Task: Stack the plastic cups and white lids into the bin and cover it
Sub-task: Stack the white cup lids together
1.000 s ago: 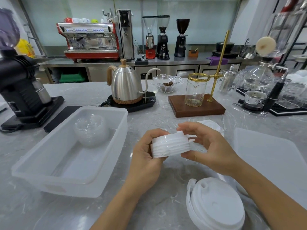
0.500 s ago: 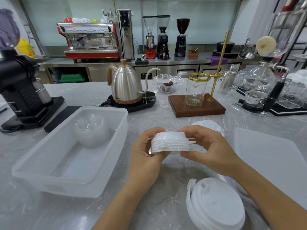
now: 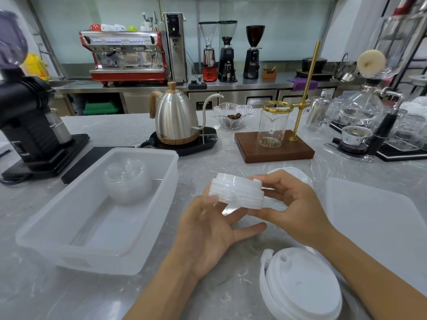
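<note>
A translucent plastic bin lies on the marble counter at left, with a nested stack of clear cups in its far end. My right hand grips a stack of white lids above the counter, just right of the bin. Under the stack my left hand is spread palm up, with only its thumb tip touching the lids' left edge. More white lids are piled at the near right. One further white lid peeks out behind my right hand. The bin's flat cover lies at right.
A steel kettle on its black base stands behind the bin. A glass carafe on a wooden stand is behind my hands. A black grinder occupies the far left, and a siphon set with glassware fills the right.
My left hand has opened and dropped away from the lid stack, its fingers now spread beneath. The right hand keeps hold and has tilted the stack slightly.
</note>
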A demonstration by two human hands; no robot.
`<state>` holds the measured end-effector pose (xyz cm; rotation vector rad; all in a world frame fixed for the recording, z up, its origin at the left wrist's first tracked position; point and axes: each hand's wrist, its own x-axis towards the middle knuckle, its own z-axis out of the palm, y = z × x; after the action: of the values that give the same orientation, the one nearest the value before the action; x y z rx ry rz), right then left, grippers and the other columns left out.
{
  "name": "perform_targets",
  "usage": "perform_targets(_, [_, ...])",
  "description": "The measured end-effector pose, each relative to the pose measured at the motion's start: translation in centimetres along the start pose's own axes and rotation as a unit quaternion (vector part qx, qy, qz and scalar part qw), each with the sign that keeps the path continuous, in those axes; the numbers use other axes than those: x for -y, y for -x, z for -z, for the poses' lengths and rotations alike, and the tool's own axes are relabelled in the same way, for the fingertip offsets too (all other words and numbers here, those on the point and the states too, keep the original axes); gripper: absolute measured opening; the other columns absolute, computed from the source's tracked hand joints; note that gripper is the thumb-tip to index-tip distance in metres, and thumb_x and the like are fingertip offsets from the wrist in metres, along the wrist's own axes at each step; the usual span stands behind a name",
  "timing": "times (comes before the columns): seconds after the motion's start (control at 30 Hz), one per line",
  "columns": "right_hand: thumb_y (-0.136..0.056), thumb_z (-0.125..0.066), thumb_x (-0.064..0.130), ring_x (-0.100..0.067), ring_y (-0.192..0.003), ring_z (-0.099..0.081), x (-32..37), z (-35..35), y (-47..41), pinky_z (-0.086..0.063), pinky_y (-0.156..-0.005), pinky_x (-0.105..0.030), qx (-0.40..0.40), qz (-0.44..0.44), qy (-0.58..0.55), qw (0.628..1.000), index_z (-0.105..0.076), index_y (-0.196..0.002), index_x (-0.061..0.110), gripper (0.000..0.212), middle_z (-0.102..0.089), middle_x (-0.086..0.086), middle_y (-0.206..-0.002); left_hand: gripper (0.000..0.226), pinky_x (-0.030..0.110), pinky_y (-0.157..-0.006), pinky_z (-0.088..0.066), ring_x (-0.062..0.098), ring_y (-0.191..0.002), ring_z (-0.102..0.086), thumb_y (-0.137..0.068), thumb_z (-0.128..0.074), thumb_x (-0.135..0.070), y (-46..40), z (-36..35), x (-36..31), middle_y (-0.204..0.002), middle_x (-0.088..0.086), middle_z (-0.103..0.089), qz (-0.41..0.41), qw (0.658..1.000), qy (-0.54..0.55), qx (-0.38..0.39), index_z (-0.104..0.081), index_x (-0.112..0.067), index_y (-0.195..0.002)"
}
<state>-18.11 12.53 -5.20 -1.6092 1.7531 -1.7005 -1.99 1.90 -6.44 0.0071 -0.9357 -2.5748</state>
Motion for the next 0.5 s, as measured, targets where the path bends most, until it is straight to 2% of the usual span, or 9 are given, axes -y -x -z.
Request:
perform_targets(0.07, [-0.064,-0.085,0.043,-0.011,-0.107,-0.069,-0.1,-0.3,0.1,-0.058,-0.09,-0.028,0.009,0.0,0.007,1.0,-0.064,-0.109,0.036,0.05,-0.071,0.018,-0.112,0.046,0.066,-0.097,-0.05,0.042,-0.117,-0.063,-0.082,-0.076,-0.033,-0.2,-0.4,0.1,-0.135,0.021,-0.064,-0.003,0.999,0.006,-0.043,-0.062,-0.019,-0.123])
perform_targets(0.13, [-0.064,-0.085,0.048,-0.011,-0.109,-0.069,-0.1,-0.4,0.1,-0.057,-0.091,-0.026,0.023,0.004,0.007,1.0,-0.063,-0.11,0.037,0.052,-0.07,0.018,-0.114,0.047,0.058,-0.089,-0.058,0.04,-0.11,-0.069,-0.087,-0.068,-0.035,-0.4,-0.6,0.1,-0.128,0.021,-0.069,-0.011,0.996,-0.014,-0.088,-0.055,-0.023,-0.13])
perform_targets(0.17, [-0.065,-0.085,0.048,-0.011,-0.11,-0.068,0.0,-0.4,0.1,-0.056,-0.093,-0.026,0.035,0.004,0.007,0.999,-0.063,-0.112,0.036,0.053,-0.07,0.018,-0.116,0.053,0.054,-0.086,-0.06,0.038,-0.107,-0.071,-0.086,-0.069,-0.037,-0.4,-0.5,0.0,-0.125,0.02,-0.071,-0.016,0.994,-0.028,-0.102,-0.052,-0.021,-0.133])
perform_targets(0.23, [-0.069,-0.084,0.043,-0.012,-0.116,-0.066,0.1,-0.1,0.1,-0.053,-0.098,-0.027,0.069,-0.003,0.002,0.998,-0.064,-0.115,0.032,0.051,-0.069,0.016,-0.122,0.079,0.051,-0.084,-0.061,0.038,-0.11,-0.07,-0.078,-0.081,-0.043,-0.5,-0.3,-0.2,-0.13,0.023,-0.068,-0.026,0.991,-0.053,-0.12,-0.047,-0.011,-0.141])
perform_targets(0.3, [-0.081,-0.075,0.038,-0.014,-0.119,-0.064,0.0,0.1,0.0,-0.051,-0.1,-0.03,0.09,-0.019,-0.02,0.996,-0.066,-0.115,0.024,0.038,-0.07,0.009,-0.124,0.097,0.051,-0.085,-0.06,0.039,-0.116,-0.067,-0.069,-0.088,-0.045,-0.6,-0.1,-0.5,-0.138,0.025,-0.061,-0.024,0.989,-0.057,-0.138,-0.044,-0.007,-0.146])
perform_targets(0.4, [-0.092,-0.061,0.017,-0.02,-0.116,-0.066,-0.3,0.5,-0.2,-0.053,-0.099,-0.038,0.076,-0.035,-0.035,0.996,-0.07,-0.107,0.015,0.018,-0.073,0.0,-0.117,0.081,0.051,-0.084,-0.061,0.039,-0.117,-0.067,-0.079,-0.077,-0.045,-0.5,0.1,-0.4,-0.136,0.023,-0.064,0.001,0.987,-0.062,-0.146,-0.047,-0.006,-0.144])
perform_targets(0.5, [-0.091,-0.062,0.006,-0.021,-0.114,-0.067,-0.4,0.6,-0.3,-0.054,-0.096,-0.033,0.083,-0.041,-0.048,0.995,-0.07,-0.101,0.01,0.014,-0.074,-0.002,-0.115,0.071,0.051,-0.088,-0.06,0.038,-0.115,-0.068,-0.086,-0.064,-0.047,-0.4,0.2,-0.4,-0.133,0.019,-0.067,0.027,0.987,-0.084,-0.135,-0.049,-0.006,-0.142])
